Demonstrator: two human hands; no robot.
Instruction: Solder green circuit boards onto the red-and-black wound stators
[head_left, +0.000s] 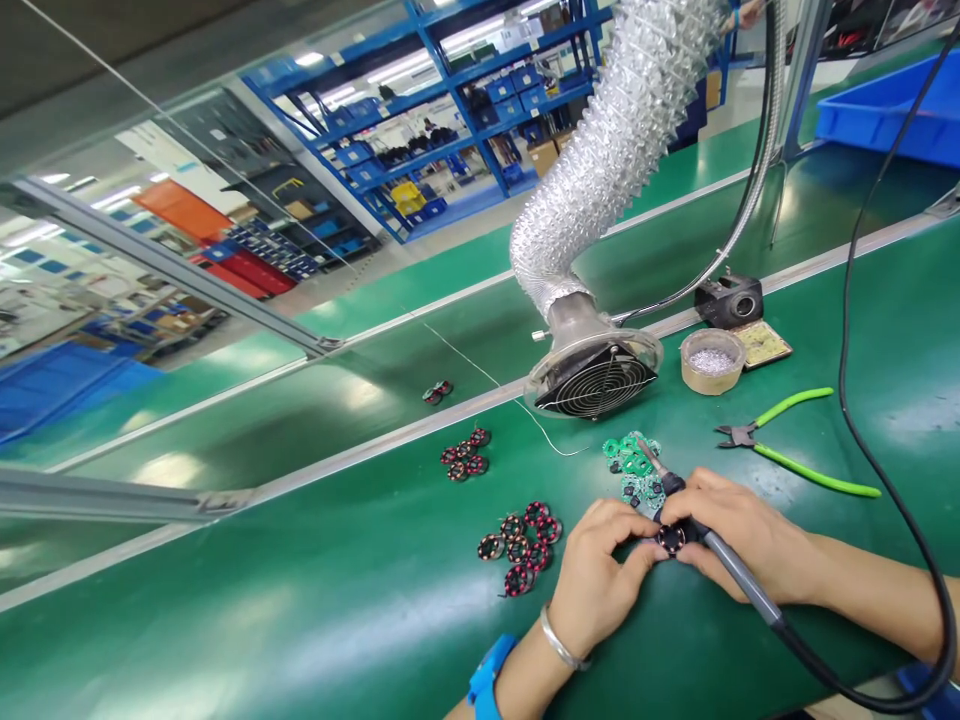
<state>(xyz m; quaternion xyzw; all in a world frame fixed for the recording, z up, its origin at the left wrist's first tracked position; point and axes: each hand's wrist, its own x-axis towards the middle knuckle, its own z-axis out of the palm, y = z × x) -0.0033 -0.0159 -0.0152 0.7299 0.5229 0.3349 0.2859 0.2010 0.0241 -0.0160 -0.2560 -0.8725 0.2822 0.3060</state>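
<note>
- at the green bench top [300, 620]; one small stator [671, 541] up between both hands, just this side of a heap of ring-shaped circuit boards [637, 467]
- left hand [604, 560]: thumb and fingertips pinching the stator from its side
- right hand [750, 530]: closed round the soldering iron [739, 575], fingertips also meeting at the stator; the iron's tip [651, 455] points away over the boards, apart from the held piece, so no joint being made at this instant
- progress, as judged: partway through a batch; one piece in hand, the heaped boards apparently unused
- two clusters of wound stators lie left of the hands, the near cluster [517, 550] larger than the far cluster [465, 455]; a small pair [438, 392] beyond the rail; which are finished and which wait, cannot tell; soldering on the held piece too small to read
- side cutters [742, 436] lie spread, untouched; tip-cleaning tub [701, 376] near the fume extractor [604, 385]
</note>
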